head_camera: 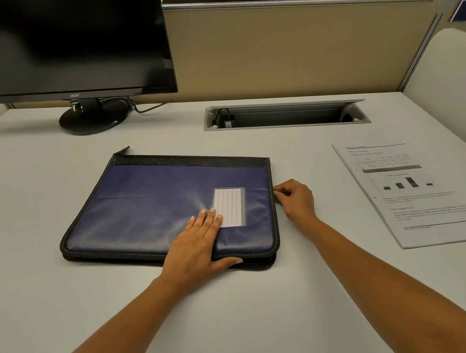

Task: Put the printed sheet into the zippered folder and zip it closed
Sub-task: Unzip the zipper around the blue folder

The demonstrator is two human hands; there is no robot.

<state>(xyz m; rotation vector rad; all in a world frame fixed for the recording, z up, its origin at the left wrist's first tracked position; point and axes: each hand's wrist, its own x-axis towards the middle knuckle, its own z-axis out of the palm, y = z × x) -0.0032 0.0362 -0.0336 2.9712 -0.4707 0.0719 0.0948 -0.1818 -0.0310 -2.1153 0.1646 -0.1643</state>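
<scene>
A blue zippered folder (153, 207) with black edging and a white lined label lies flat and closed on the desk in front of me. My left hand (198, 246) rests flat on its near right part, fingers spread, thumb over the front edge. My right hand (295, 199) is at the folder's right edge, fingers pinched together at the zipper; the pull itself is too small to make out. The printed sheet (424, 195), with text and a bar chart, lies on the desk to the right, apart from both hands.
A black monitor (55, 48) on a round stand occupies the back left. A recessed cable tray (286, 116) with an open lid sits behind the folder. A beige partition (298, 49) borders the white desk (243, 308) at the back.
</scene>
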